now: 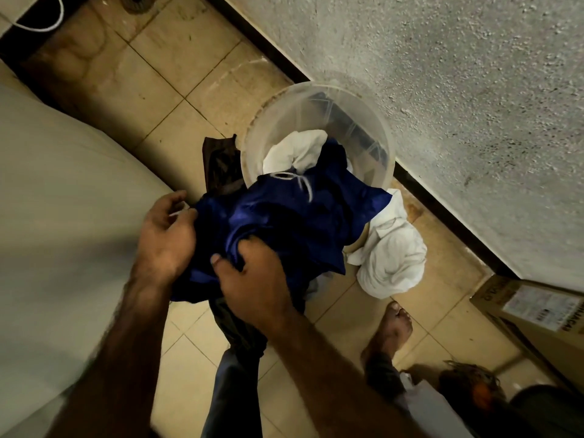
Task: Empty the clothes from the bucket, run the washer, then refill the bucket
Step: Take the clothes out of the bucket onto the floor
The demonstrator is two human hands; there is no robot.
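A translucent white bucket (316,99) stands on the tiled floor against the wall, with a white cloth (297,150) inside it. A shiny blue garment (284,216) with a white drawstring spills over the bucket's near rim. My left hand (167,235) holds the garment's left edge. My right hand (252,279) grips a bunch of the blue fabric from below. A dark cloth (221,165) hangs beside the bucket's left side. Another white cloth (392,251) lies on the floor to the bucket's right.
The washer's pale body (63,216) fills the left side. A rough grey wall (458,105) runs along the right. A cardboard box (537,314) sits at the right. My bare foot (392,330) stands on the tiles. A floor drain (136,0) is at the top.
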